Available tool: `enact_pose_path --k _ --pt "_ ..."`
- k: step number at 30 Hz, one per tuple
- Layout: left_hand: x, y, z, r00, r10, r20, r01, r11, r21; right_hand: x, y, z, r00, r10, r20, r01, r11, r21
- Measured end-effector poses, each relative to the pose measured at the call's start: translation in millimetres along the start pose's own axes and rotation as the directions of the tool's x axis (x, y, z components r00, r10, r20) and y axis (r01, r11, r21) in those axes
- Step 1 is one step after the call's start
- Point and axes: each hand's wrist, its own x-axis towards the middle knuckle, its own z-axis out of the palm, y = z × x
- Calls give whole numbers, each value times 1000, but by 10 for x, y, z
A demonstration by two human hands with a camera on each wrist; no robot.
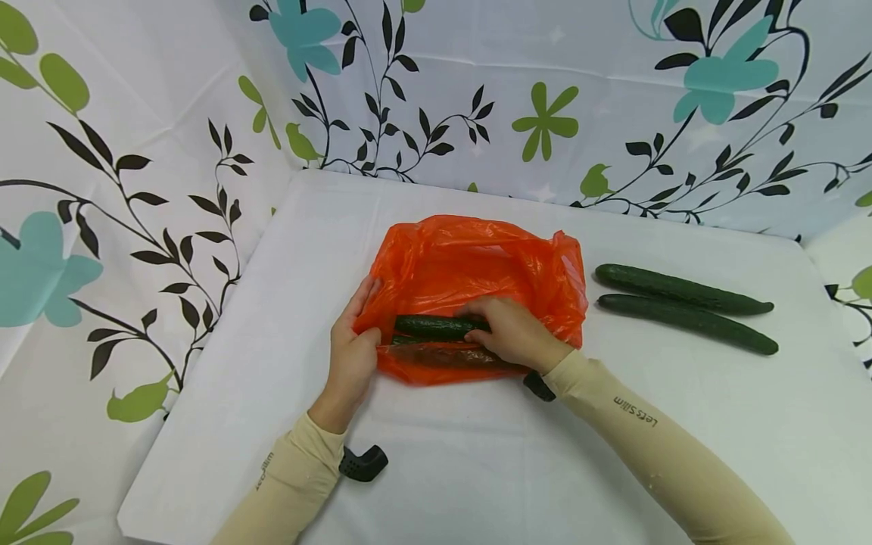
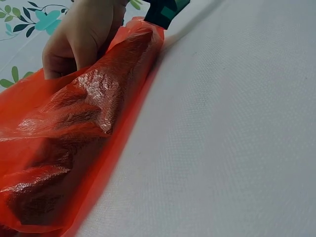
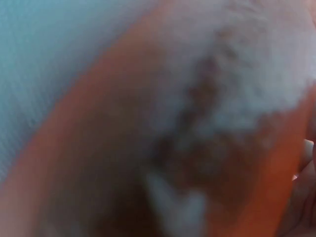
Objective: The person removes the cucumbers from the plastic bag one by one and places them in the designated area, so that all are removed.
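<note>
An orange-red plastic bag (image 1: 477,227) lies on the table with its mouth spread wide. My left hand (image 1: 352,356) holds the bag's left edge, thumb in front and fingers behind the film. Inside the mouth, my right hand (image 1: 511,329) grips the right end of a dark green cucumber (image 1: 432,327). A second cucumber (image 1: 409,340) shows just below it, mostly hidden by the bag's front side. The left wrist view shows the right hand (image 2: 81,37) reaching into the bag (image 2: 94,113), where long shapes bulge under the film. The bag (image 3: 276,177) fills the right wrist view, badly blurred.
Two more cucumbers, an upper one (image 1: 681,289) and a lower one (image 1: 688,323), lie side by side right of the bag. They rest on a white-covered table (image 1: 463,469). A floral-patterned cloth (image 1: 443,68) hangs behind the table's far edge.
</note>
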Motion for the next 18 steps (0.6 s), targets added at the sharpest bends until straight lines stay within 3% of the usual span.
enact_pose_path --k 9,18 --pt "-14 23 20 998 21 -51 -24 998 -58 -55 23 -70 999 -10 -36 13 996 87" --pt "-16 31 20 998 25 -49 -30 995 -93 -129 49 -177 998 -32 -60 42 984 176"
